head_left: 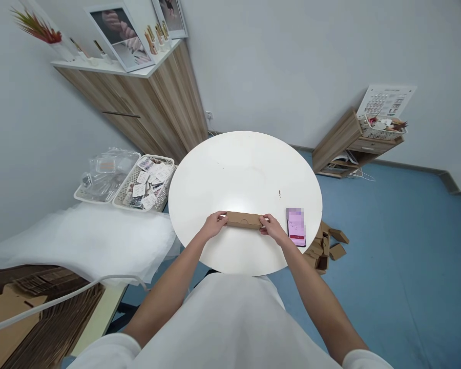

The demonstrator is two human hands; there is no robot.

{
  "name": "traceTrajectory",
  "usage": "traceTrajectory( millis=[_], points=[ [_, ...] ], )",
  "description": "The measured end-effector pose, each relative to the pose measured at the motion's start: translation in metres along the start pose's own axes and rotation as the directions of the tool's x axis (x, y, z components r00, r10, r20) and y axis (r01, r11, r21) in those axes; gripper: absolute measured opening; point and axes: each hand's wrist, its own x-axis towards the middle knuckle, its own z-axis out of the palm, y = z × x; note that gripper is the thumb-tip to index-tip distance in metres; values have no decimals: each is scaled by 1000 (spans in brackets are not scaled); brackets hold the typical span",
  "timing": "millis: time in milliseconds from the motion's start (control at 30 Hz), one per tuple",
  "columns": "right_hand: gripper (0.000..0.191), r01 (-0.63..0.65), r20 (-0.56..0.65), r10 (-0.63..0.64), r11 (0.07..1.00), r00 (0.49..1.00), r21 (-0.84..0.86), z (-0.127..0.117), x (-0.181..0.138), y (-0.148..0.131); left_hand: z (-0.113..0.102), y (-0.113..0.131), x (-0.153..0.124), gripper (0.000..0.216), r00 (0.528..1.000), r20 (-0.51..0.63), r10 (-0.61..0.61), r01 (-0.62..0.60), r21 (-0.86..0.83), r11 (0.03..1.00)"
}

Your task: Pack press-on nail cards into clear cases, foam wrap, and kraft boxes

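A long, narrow brown cardboard box (244, 220) lies across the near half of a round white table (238, 174). A curved thumb notch shows on its front edge, and the lid looks closed. My left hand (215, 224) grips the box's left end, fingers closed around it. At the right end, my right hand (271, 227) holds it between thumb and fingers. To the right of that hand lies a phone (296, 227) with a pink, lit screen. What the box contains is hidden.
Left of the table stand a basket of small cards and packets (146, 184) and a tray of clear plastic packages (106, 177). White foam sheeting (88, 238) covers stacked flat cardboard (61, 323). Several small brown boxes (322, 246) lie on the floor at right.
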Motion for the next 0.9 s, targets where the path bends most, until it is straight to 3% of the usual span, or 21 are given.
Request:
traceTrajectory(
  millis=[133, 200, 300, 400, 500, 633, 800, 900],
  points=[
    [34, 99, -86, -127, 955, 988, -281, 6, -3, 5, 7, -1, -1, 38, 999, -49, 22, -21, 11, 1000],
    [38, 165, -131, -219, 929, 967, -331, 11, -6, 11, 13, -2, -5, 38, 995, -86, 44, -43, 8, 999],
    [42, 237, -171, -280, 943, 945, -235, 17, -8, 20, 25, -3, -13, 40, 982, -174, 71, -72, 1, 997],
    [45, 213, -153, -224, 973, 963, -86, 19, -6, 26, 37, -4, -18, 39, 956, -287, 66, -65, 12, 998],
    [44, 138, -125, -139, 990, 982, -15, 17, -6, 26, 47, -5, -20, 37, 942, -335, -17, 16, -4, 1000],
    [42, 59, -124, -66, 997, 990, -58, 12, -14, 27, 49, -8, -21, 41, 950, -297, -98, 104, 4, 995],
    [43, -25, -107, 21, 999, 994, -36, 10, -32, 33, 43, -11, -30, 48, 971, -134, -196, 194, -28, 981],
    [42, -21, -147, 8, 996, 989, -89, 13, -40, 35, 41, -12, -36, 47, 977, -61, -206, 202, -62, 977]
  ],
)
